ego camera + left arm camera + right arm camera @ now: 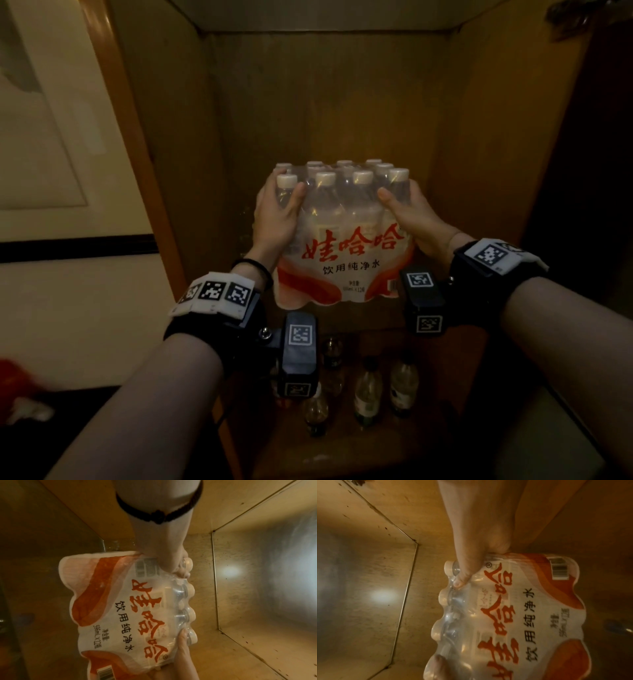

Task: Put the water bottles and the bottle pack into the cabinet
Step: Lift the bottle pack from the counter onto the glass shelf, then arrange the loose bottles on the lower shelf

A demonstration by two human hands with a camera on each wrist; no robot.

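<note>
A shrink-wrapped pack of water bottles (342,236) with red characters and white caps is held upright between both hands inside the wooden cabinet (479,144). My left hand (277,212) grips its upper left corner, thumb across the front. My right hand (411,216) grips the upper right corner the same way. The left wrist view shows the pack (130,615) with my left hand (171,563) on one end and the other hand's thumb on the far end. In the right wrist view my right hand (471,561) clasps the pack (513,615) near its caps. Whether the pack rests on the shelf is unclear.
Several loose bottles (368,390) stand on the lower shelf under the pack. The cabinet's side walls close in left and right, its back panel (325,102) lies behind the pack. A framed picture (41,137) hangs on the wall to the left.
</note>
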